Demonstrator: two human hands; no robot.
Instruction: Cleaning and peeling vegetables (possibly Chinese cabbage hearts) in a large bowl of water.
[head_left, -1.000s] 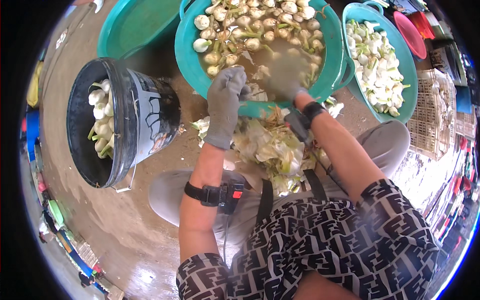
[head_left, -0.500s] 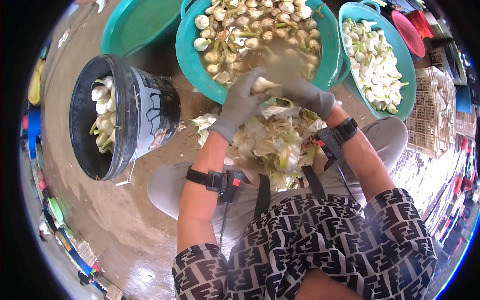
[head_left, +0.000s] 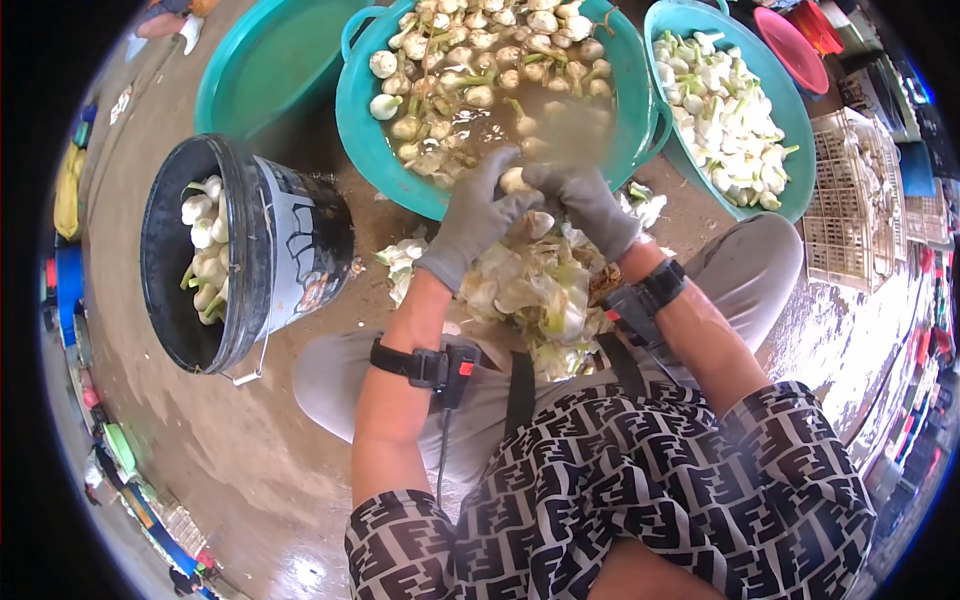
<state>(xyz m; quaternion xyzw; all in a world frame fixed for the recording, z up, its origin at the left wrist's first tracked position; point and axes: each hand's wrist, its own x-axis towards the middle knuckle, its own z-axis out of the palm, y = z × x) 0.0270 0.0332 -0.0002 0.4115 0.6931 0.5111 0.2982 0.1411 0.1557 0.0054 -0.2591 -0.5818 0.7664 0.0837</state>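
Over the near edge of a green tub (head_left: 362, 140), my two grey-gloved hands meet around one pale garlic bulb (head_left: 513, 181). My left hand (head_left: 470, 215) grips it from the left with bent fingers. The curled fingers of my right hand (head_left: 590, 205) press on it from the other side and hide part of it. Unpeeled bulbs (head_left: 480, 95) float in the tub's murky water. Beneath my hands, a heap of loose papery skins (head_left: 535, 285) lies between my legs.
On the left, a black bucket (head_left: 300, 235) leans, holding white bulbs. A second green tub (head_left: 270, 75) stands behind it. To the right, another tub (head_left: 797, 205) is heaped with white bulbs, beside plastic crates (head_left: 850, 210) and a pink basin (head_left: 790, 48). Someone's foot (head_left: 190, 33) shows at far left.
My right hand, smeared by motion over the tub before, has come closer to my body and now closes on the bulb. The view has shifted slightly; a person's leg appears at upper left.
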